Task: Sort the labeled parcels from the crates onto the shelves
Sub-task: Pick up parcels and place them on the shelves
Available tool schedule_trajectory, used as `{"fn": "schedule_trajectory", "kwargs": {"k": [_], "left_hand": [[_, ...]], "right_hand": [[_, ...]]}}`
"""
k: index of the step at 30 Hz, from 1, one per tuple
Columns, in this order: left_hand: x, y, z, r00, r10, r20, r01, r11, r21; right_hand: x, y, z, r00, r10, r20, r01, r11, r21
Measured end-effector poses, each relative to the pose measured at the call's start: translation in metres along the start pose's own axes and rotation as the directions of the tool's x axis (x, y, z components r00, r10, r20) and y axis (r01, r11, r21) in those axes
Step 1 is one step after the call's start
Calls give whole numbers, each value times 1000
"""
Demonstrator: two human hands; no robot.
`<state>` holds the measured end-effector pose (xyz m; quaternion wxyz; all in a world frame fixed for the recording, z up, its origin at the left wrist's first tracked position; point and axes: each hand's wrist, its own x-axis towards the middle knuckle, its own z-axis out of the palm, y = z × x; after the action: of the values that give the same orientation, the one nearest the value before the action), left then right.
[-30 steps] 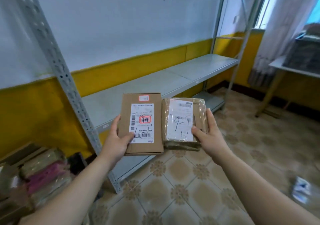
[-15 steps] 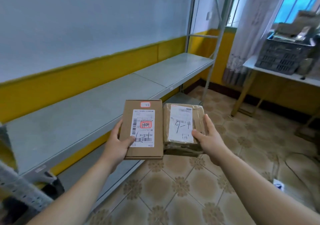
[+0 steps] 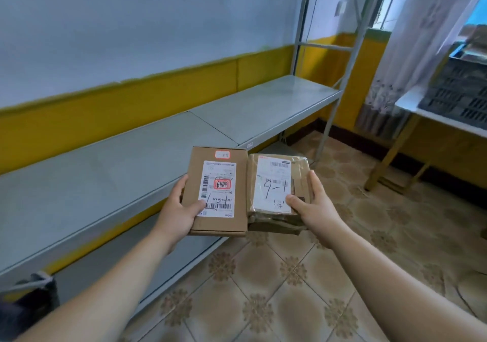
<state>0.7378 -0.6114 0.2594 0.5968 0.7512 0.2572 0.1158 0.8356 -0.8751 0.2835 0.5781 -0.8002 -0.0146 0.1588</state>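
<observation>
The left hand (image 3: 179,210) grips a flat brown cardboard box with a white shipping label (image 3: 218,191). Its thumb lies across the label's lower corner and its fingers are tucked under the near left edge. The right hand (image 3: 313,204) holds a thicker brown parcel wrapped in clear tape (image 3: 274,186), whose white label carries handwritten digits. Here the thumb presses the label's lower right and the fingers reach along the far side. The two parcels sit side by side between the hands, inner edges touching, labels up, and their long axes point straight away from the person.

The long grey metal shelf (image 3: 105,170) lies to the left of the left hand and beyond it, its front edge running diagonally past the box's left side. The box's far left corner already overlaps that edge in view. The left hand is therefore the nearer one, and the cardboard box looks the easier to set down first, probably with a short push left and forward. A dark slatted plastic crate (image 3: 458,91) sits well off to the right of the right hand, on a white table (image 3: 411,104).
</observation>
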Motion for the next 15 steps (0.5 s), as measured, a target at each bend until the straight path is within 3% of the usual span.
{"fn": "schedule_trajectory", "kwargs": {"k": [8, 15], "left_hand": [[10, -17, 82, 959, -193, -209, 179, 980, -88], [20, -57, 87, 887, -333, -321, 300, 942, -149]], "right_hand": [[112, 6, -47, 973, -19, 231, 59, 984, -167], [186, 31, -3, 899, 104, 425, 11, 966, -259]]}}
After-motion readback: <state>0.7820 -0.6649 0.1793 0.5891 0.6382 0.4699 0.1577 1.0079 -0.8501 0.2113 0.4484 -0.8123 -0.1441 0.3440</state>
